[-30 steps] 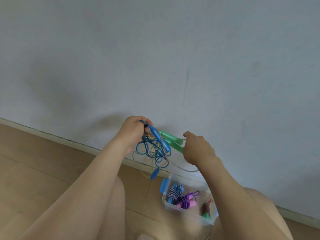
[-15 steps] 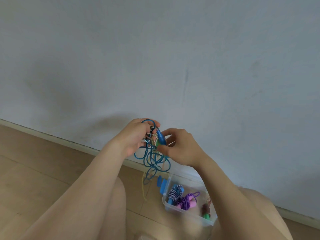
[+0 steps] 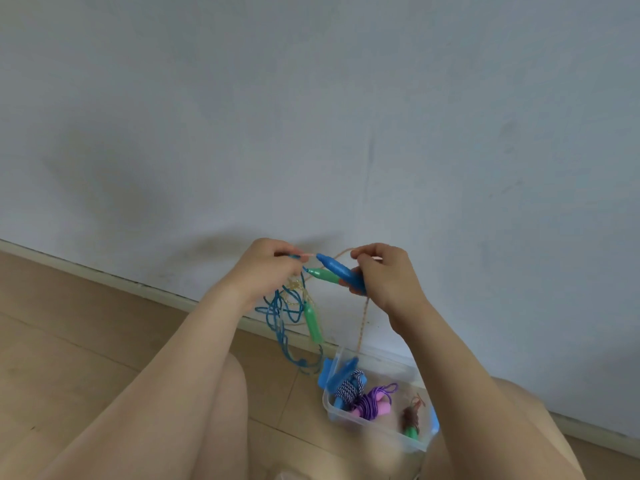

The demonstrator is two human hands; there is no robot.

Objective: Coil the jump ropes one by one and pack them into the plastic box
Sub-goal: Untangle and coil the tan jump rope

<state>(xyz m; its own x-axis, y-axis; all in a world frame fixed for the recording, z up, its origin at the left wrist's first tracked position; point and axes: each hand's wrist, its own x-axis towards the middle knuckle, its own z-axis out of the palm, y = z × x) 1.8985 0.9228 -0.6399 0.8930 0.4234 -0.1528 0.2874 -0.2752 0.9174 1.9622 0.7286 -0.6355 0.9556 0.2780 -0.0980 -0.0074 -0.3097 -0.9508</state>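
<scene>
My left hand (image 3: pixel 266 268) pinches a tangle of blue rope (image 3: pixel 280 320) and thin tan rope (image 3: pixel 363 317) held up in front of the wall. My right hand (image 3: pixel 388 275) grips a blue handle (image 3: pixel 337 268) and a green handle (image 3: pixel 323 275) that point toward the left hand. A second green handle (image 3: pixel 313 322) hangs below the left hand among the loops. Another blue handle (image 3: pixel 341 372) dangles at the rim of the clear plastic box (image 3: pixel 381 429) on the floor, which holds coiled ropes: a striped one (image 3: pixel 349 388), a purple one with pink handles (image 3: pixel 375 401) and a brown one (image 3: pixel 410 419).
A pale wall (image 3: pixel 311 116) rises close ahead, with a baseboard (image 3: pixel 104 278) where it meets the wood floor (image 3: pixel 52 341). My bare knees (image 3: pixel 228 393) flank the box at the bottom of the view.
My hands have drawn apart. The right hand now holds both a blue and a green handle out to the right, and a green handle and blue loops have dropped lower under the left hand.
</scene>
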